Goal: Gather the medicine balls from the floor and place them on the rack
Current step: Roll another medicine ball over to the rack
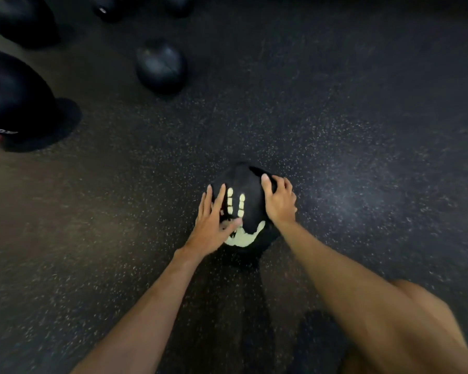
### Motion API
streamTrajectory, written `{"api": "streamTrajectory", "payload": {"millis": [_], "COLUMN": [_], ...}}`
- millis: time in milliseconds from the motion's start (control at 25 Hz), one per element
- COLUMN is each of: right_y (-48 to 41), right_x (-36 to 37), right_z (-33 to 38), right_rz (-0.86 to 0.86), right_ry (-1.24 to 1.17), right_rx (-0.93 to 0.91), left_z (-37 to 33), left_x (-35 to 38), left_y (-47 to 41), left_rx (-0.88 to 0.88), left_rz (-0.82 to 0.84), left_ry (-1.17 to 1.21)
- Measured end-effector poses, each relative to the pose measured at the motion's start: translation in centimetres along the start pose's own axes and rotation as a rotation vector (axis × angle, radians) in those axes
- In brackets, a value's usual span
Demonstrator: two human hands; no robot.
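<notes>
A: Leg (422,327), bare and bent, is seen closest, at the lower right, with the left forearm (146,306) and right forearm (335,271) stretched out past it. What is reached?

B: A black ball (243,182), marked with a pale handprint, is reached. It is set on the floor (362,130), dark and speckled, near the middle of the view.

A: How is it held?

B: It is flanked by both hands. The left hand (214,220) is laid flat against its left side, fingers straight, partly over the print. The right hand (280,202) is curled round its right side, thumb pressed on top, so the ball is grasped there.

A: Are others seen?

B: Yes. A small ball (160,66) is seen further off on the floor, well apart. A large ball (14,95) is cut off by the left edge, and a third ball (19,20) by the top left corner.
</notes>
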State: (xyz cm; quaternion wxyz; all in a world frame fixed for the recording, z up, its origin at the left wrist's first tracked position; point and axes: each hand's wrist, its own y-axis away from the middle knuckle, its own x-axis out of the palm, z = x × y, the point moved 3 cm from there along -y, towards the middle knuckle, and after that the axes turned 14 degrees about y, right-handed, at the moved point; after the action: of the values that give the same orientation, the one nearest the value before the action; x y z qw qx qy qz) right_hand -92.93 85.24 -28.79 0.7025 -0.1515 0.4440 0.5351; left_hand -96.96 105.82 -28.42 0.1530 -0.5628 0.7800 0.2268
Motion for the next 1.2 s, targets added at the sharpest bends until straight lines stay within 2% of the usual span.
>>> {"api": "streamTrajectory", "payload": {"millis": [120,240,320,440,600,760,840,920,1040,1200], "right_y": [-3.8,-0.6,-0.3,-4.9,-11.1,-16.9,-20.3,-24.2,-28.3,-24.9], "right_x": [-1.9,-1.3,-0.8,-1.8,-3.2,-3.7,-4.1,-4.8,-5.8,-3.6], "right_z": [-0.3,-2.1,-3.8,-2.9,0.2,3.3,4.0,3.9,3.2,3.5], "right_rz": [0.067,0.010,0.025,0.051,0.074,0.059,0.035,0.039,0.009,-0.139], "right_ry": [-0.050,0.097,0.109,0.064,-0.001,-0.090,-0.132,-0.169,-0.194,-0.181], "right_rx": [-0.020,-0.306,-0.361,-0.266,-0.099,0.071,0.128,0.174,0.225,0.194], "left_z": [-0.9,-4.4,-6.5,-6.7,-4.1,-4.4,-4.7,-5.4,-7.4,-9.8], "left_x": [0.9,0.8,0.9,2.0,2.2,-0.5,-1.1,-0.8,-0.2,1.2], "left_y": [-2.1,-7.4,-10.4,-11.6,-13.9,-21.9,-25.9,-30.0,-37.6,-45.7], "left_rx": [-0.089,-0.219,-0.250,-0.135,0.048,0.122,0.131,0.142,0.072,-0.021], "left_rz": [0.001,-0.016,-0.039,-0.051,0.008,-0.015,-0.018,-0.024,0.080,0.180], "left_ry": [-0.049,-0.135,-0.153,-0.196,-0.393,-0.301,-0.191,-0.181,-0.205,-0.284]}}
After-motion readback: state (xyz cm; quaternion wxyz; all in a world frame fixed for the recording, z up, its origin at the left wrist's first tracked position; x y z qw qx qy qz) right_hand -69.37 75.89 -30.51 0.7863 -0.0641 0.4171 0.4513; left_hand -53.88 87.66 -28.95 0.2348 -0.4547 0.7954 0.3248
